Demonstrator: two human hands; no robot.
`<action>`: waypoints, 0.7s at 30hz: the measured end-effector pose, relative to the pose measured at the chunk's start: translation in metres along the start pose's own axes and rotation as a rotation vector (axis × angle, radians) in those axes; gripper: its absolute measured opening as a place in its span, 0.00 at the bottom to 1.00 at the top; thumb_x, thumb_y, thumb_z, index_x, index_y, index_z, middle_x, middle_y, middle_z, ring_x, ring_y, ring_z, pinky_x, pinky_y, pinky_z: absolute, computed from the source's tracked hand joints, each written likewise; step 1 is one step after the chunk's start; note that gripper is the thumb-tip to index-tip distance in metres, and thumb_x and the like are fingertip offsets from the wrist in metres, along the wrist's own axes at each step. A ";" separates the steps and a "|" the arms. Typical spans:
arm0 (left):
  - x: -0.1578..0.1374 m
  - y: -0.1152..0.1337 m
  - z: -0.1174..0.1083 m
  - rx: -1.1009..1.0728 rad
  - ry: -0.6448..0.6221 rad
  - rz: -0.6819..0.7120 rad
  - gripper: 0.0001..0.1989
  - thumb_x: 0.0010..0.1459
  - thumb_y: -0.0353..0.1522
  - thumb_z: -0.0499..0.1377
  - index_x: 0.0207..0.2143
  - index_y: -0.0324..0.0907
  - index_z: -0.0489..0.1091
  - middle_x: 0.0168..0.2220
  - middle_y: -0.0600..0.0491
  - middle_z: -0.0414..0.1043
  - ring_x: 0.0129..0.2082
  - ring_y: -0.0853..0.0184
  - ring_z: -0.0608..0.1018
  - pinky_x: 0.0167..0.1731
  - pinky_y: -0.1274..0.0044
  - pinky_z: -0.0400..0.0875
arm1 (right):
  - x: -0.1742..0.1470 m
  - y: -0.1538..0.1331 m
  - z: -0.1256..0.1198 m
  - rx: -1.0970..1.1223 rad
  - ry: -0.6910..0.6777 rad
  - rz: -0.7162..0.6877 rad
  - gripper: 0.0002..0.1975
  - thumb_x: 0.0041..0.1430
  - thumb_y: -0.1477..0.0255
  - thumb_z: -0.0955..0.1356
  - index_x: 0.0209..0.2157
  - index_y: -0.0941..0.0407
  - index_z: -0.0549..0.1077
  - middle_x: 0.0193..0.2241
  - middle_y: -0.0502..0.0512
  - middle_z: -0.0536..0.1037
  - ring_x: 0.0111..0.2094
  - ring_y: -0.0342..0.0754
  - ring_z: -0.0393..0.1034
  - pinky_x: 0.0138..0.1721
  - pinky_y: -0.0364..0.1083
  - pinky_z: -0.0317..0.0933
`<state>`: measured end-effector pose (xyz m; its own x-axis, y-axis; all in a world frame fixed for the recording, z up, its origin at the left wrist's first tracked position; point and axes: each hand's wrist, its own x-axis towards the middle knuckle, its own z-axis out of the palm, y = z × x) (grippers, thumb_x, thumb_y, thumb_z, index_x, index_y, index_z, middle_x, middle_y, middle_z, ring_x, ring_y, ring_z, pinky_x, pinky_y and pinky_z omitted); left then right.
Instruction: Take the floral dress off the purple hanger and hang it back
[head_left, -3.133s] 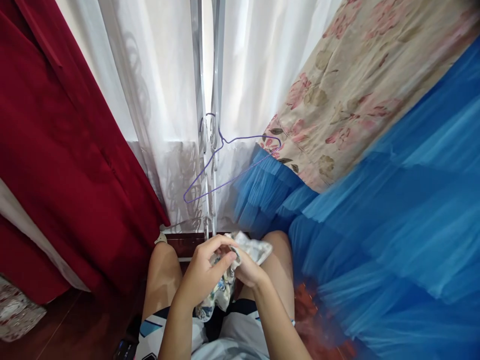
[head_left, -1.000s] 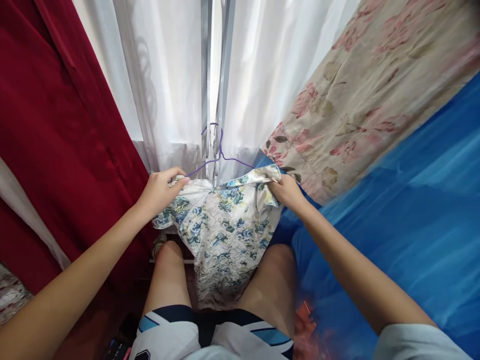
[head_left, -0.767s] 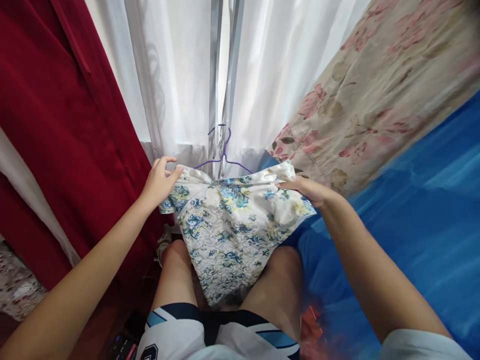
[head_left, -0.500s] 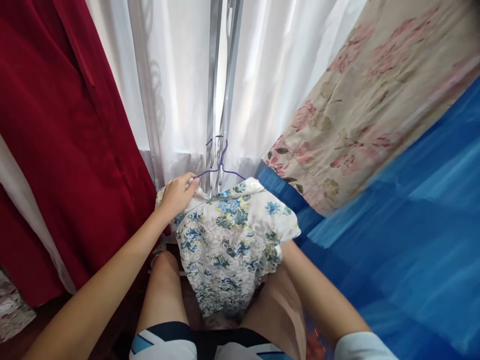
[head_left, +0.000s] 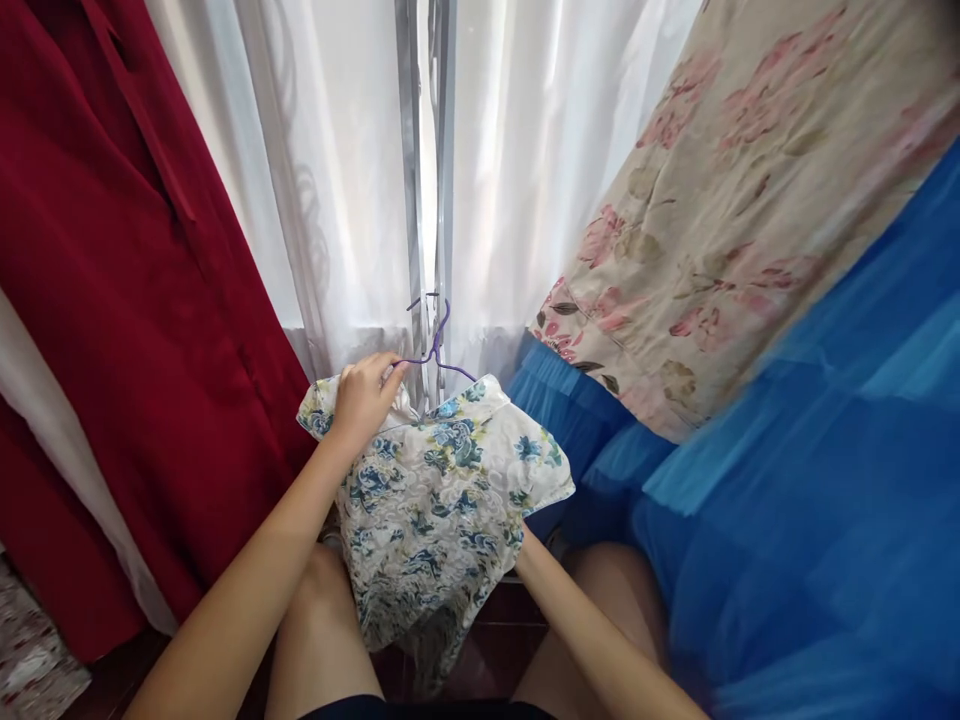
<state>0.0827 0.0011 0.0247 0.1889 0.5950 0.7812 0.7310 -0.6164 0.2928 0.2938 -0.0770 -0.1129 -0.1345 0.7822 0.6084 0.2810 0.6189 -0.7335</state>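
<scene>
A white blouse [head_left: 442, 500] with blue and yellow flowers hangs on a purple wire hanger [head_left: 437, 345] in front of me. My left hand [head_left: 369, 395] is closed at the blouse's left shoulder, thumb and fingers pinching the hanger's arm and the cloth there. My right forearm [head_left: 570, 590] reaches behind or under the blouse from the right, and the hand itself is hidden by the cloth. The hanger's hook is up against a vertical metal rail, but I cannot tell whether it hangs on it.
Long red cloth [head_left: 172, 330] hangs on the left. A beige floral garment [head_left: 675, 230] and blue tulle [head_left: 810, 500] hang on the right. Behind the metal rail [head_left: 426, 150] are white curtains [head_left: 502, 160]. My knees are either side of the blouse, above a dark red floor [head_left: 495, 650].
The blouse and hanger have shifted slightly left and lower in view, the hanger tilting a little. My right forearm has moved left, further behind the blouse. My left hand keeps its grip.
</scene>
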 end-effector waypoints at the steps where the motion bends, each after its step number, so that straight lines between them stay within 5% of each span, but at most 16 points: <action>1: 0.000 -0.003 -0.001 -0.002 0.012 -0.024 0.16 0.66 0.42 0.52 0.40 0.42 0.74 0.39 0.48 0.78 0.41 0.60 0.77 0.42 0.73 0.64 | -0.010 0.008 -0.002 0.041 0.025 0.008 0.26 0.70 0.52 0.50 0.55 0.40 0.71 0.47 0.53 0.79 0.48 0.57 0.73 0.44 0.59 0.70; 4: -0.005 -0.017 -0.008 0.013 0.040 -0.133 0.17 0.62 0.47 0.56 0.37 0.43 0.74 0.38 0.50 0.78 0.39 0.61 0.77 0.38 0.76 0.64 | -0.034 0.020 -0.025 0.309 0.184 0.079 0.31 0.66 0.49 0.45 0.56 0.34 0.69 0.44 0.50 0.81 0.48 0.60 0.75 0.41 0.62 0.70; 8: -0.024 -0.047 -0.019 0.028 0.048 -0.258 0.19 0.61 0.49 0.55 0.37 0.43 0.73 0.37 0.52 0.77 0.36 0.64 0.76 0.36 0.78 0.64 | -0.038 -0.009 -0.074 0.530 0.306 0.251 0.28 0.65 0.49 0.55 0.59 0.42 0.68 0.52 0.55 0.77 0.49 0.60 0.74 0.43 0.57 0.70; 11: -0.045 -0.071 -0.026 -0.013 0.034 -0.412 0.23 0.61 0.51 0.53 0.34 0.40 0.73 0.30 0.53 0.75 0.32 0.65 0.74 0.33 0.78 0.63 | -0.021 -0.044 -0.098 0.377 0.270 0.305 0.21 0.63 0.55 0.65 0.53 0.49 0.73 0.48 0.56 0.78 0.45 0.56 0.73 0.42 0.49 0.68; 14: -0.064 -0.083 -0.033 -0.349 0.038 -0.572 0.26 0.56 0.54 0.57 0.35 0.38 0.75 0.27 0.52 0.74 0.31 0.63 0.74 0.31 0.77 0.65 | -0.001 -0.063 -0.108 0.161 0.256 0.264 0.15 0.61 0.56 0.67 0.39 0.53 0.76 0.33 0.52 0.78 0.32 0.50 0.69 0.31 0.44 0.62; 17: -0.076 -0.080 -0.042 -0.652 0.110 -0.662 0.27 0.51 0.52 0.63 0.40 0.37 0.76 0.32 0.50 0.77 0.34 0.61 0.77 0.35 0.75 0.70 | 0.003 -0.062 -0.110 0.025 0.317 0.228 0.17 0.61 0.56 0.67 0.28 0.54 0.73 0.24 0.49 0.72 0.25 0.46 0.62 0.25 0.43 0.56; 21: -0.085 -0.075 -0.050 -0.738 0.152 -0.717 0.27 0.49 0.51 0.66 0.41 0.38 0.77 0.35 0.49 0.79 0.36 0.59 0.79 0.37 0.74 0.73 | -0.015 -0.050 -0.099 0.022 0.478 0.254 0.17 0.61 0.56 0.67 0.25 0.53 0.73 0.23 0.50 0.72 0.25 0.49 0.64 0.25 0.44 0.59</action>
<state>-0.0213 -0.0288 -0.0363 -0.2538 0.9068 0.3365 0.0463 -0.3361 0.9407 0.3757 -0.1270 -0.0558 0.3837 0.7906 0.4771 0.2273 0.4199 -0.8786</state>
